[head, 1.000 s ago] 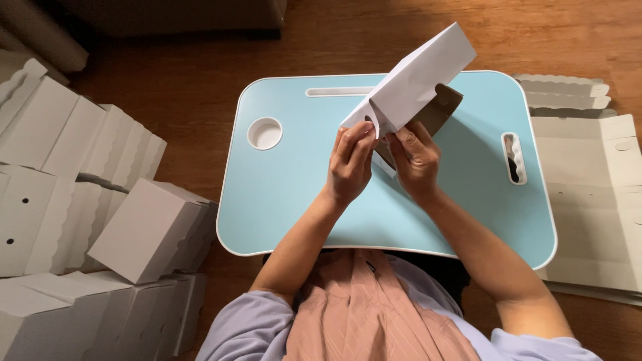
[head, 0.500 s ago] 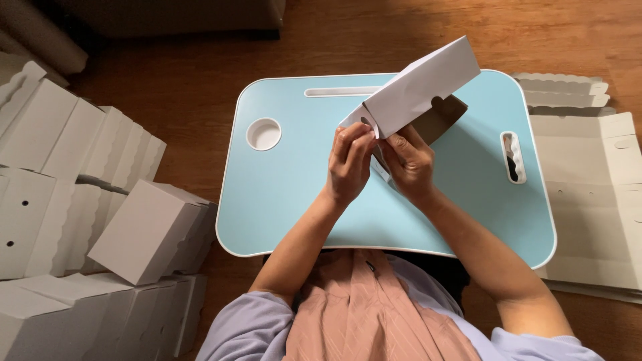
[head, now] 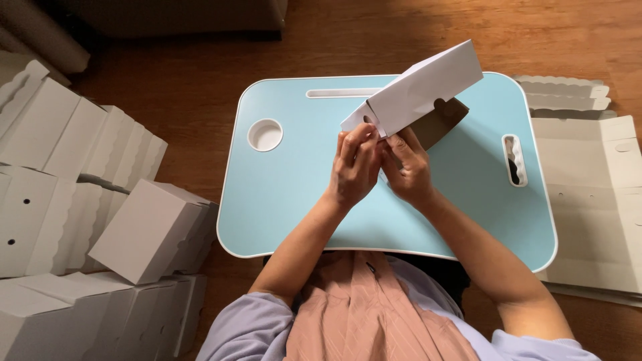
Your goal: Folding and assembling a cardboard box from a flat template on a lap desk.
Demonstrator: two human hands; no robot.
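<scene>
- white cardboard box (head: 421, 87), half-folded, held tilted above the far middle of the lap table (head: 294, 194); brown inside flap shows under its right end
- left hand (head: 354, 167) pinches the box's lower-left end flap, fingers closed on it
- right hand (head: 408, 167) grips the box's underside just beside the left hand, fingers closed on card
- lap table light blue, white rim, round cup recess (head: 265, 134) at left, slot along far edge, handle cutout (head: 513, 160) at right
- folded white boxes (head: 80, 220) piled on floor at left
- flat unfolded box blanks (head: 595, 194) stacked at right
- brown wooden floor (head: 200, 73) all round
</scene>
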